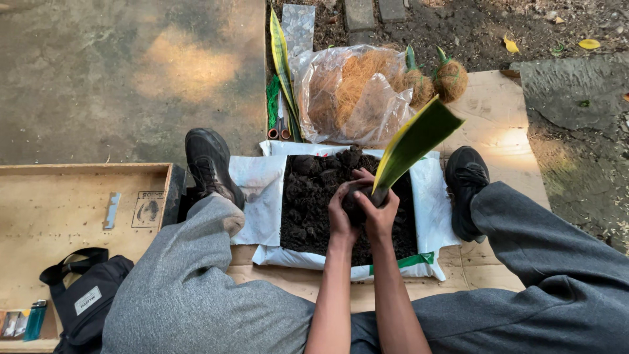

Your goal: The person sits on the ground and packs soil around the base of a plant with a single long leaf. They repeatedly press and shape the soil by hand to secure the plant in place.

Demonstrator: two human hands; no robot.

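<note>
My left hand point(342, 211) and my right hand point(381, 213) are cupped together around a clump of dark soil at the base of a long green leaf cutting with yellow edges point(414, 141). The leaf sticks up and to the right from between my palms. Both hands hover just over a white sack point(259, 183) laid open with a heap of dark soil point(311, 203) on it. The clump itself is mostly hidden by my fingers.
A clear plastic bag of brown coconut fibre point(347, 92) lies behind the sack, with two fibre-wrapped balls point(438, 80), another long leaf point(282, 59) and orange-handled scissors point(280, 128) beside it. My shoes flank the sack. A wooden crate point(78, 210), black pouch point(85, 298) and lighter point(35, 319) sit left.
</note>
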